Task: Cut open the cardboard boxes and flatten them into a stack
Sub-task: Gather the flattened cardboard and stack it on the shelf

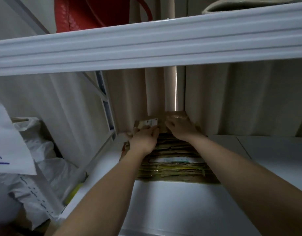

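While the fingers of the left hand are curling over the top of a flattened cardboard piece bearing a white label, the right hand is lying beside it with fingers bent down onto the same top layer; whether they are pinching it I cannot tell. Both hands are resting on the stack of flattened cardboard, which is sitting on the white shelf against the pale curtain. White plastic bags are lying at the left, under the upper shelf rail.
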